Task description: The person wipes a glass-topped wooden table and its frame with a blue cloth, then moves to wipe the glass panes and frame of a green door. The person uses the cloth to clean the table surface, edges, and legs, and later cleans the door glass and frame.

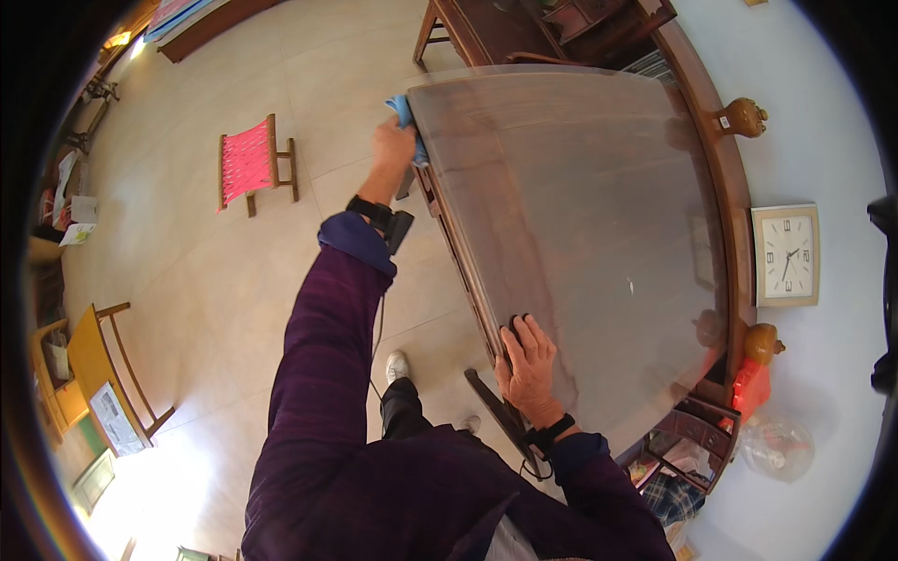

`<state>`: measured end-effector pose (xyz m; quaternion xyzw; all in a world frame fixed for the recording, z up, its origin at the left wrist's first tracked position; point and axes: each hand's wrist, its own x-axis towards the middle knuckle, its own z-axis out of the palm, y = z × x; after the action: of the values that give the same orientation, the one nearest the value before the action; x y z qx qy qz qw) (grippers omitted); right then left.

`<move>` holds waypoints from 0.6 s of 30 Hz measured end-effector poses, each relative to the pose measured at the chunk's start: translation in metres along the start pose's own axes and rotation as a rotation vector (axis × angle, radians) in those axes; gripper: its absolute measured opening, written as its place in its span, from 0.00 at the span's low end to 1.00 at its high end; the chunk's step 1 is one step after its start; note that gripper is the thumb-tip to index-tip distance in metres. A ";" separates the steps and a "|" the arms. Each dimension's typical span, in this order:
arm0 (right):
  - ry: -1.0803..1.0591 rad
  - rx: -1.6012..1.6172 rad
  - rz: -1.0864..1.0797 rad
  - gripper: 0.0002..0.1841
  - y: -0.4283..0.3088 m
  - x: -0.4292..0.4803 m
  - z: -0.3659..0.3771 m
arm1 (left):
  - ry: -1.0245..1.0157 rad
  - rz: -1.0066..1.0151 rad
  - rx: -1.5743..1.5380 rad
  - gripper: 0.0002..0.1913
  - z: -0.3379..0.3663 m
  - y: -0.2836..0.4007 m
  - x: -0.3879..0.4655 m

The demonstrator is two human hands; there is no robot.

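My left hand [394,146] presses a blue cloth [403,109] against the far left corner and side edge of a dark wooden table. Its fingers are partly hidden by the cloth. A clear sheet covers the tabletop [582,189], which looks hazy with reflections. Nearer to me, my right hand [530,375] lies palm down on the tabletop by the same long edge, holding nothing. A small white mark [630,285] shows on the table's surface. Both wrists wear black straps.
A low stool with pink webbing [245,160] stands on the tiled floor to the left. Along the wall are a ledge with brown gourd-shaped vessels [742,117], a clock [786,254] and a red object [751,389]. Wooden chairs [691,435] flank the table. A cable [379,329] hangs beside my left arm.
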<state>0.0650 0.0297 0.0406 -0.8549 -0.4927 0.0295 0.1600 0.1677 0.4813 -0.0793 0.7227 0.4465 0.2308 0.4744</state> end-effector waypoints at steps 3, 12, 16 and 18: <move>-0.021 0.016 0.015 0.27 0.002 0.000 0.000 | 0.042 0.033 0.054 0.16 -0.001 -0.001 0.037; -0.012 0.065 0.023 0.28 0.005 -0.001 0.003 | 0.112 0.000 0.080 0.19 0.006 -0.045 0.041; -0.045 0.070 0.037 0.27 0.006 0.000 0.004 | 0.097 0.043 0.070 0.19 0.035 -0.080 0.022; -0.051 0.060 0.031 0.26 0.006 0.001 0.004 | 0.067 0.008 0.084 0.18 0.043 -0.098 0.021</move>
<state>0.0695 0.0287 0.0356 -0.8562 -0.4821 0.0683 0.1724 0.1686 0.4942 -0.1878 0.7356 0.4688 0.2378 0.4273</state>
